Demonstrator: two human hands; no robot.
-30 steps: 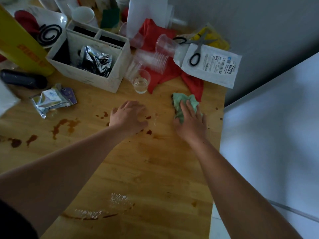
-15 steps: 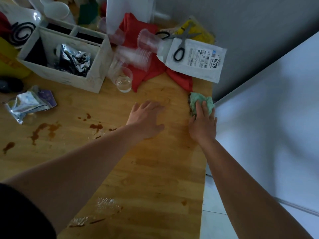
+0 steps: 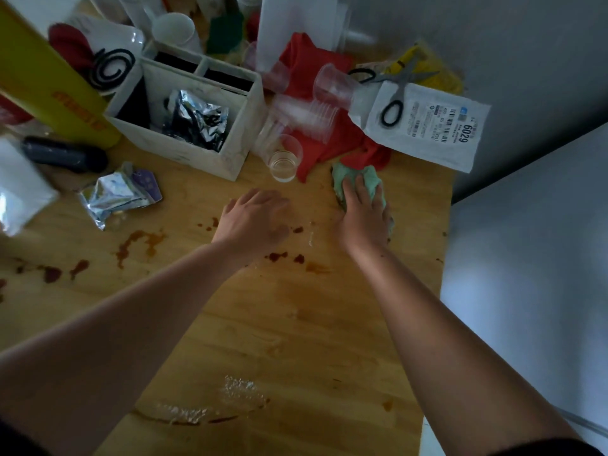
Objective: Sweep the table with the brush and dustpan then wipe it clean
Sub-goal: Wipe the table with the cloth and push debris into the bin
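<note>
Toward the far right corner of the table (image 3: 296,324), the right hand (image 3: 363,222) presses a crumpled green cloth (image 3: 342,176) against the wood, fingers straight and laid over it, not curled round it. The left hand (image 3: 253,222) rests palm-down near the middle, fingers loose, holding nothing. Brown stains (image 3: 141,241) spread toward the left edge.

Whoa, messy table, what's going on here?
A person is wiping a wooden table. The right hand presses a crumpled green cloth onto the top toward the far right side, next to a red cloth. The left hand is open beside it, holding nothing. Brown stains lie unwiped to the left, and a wet patch sits near the front edge.
</note>
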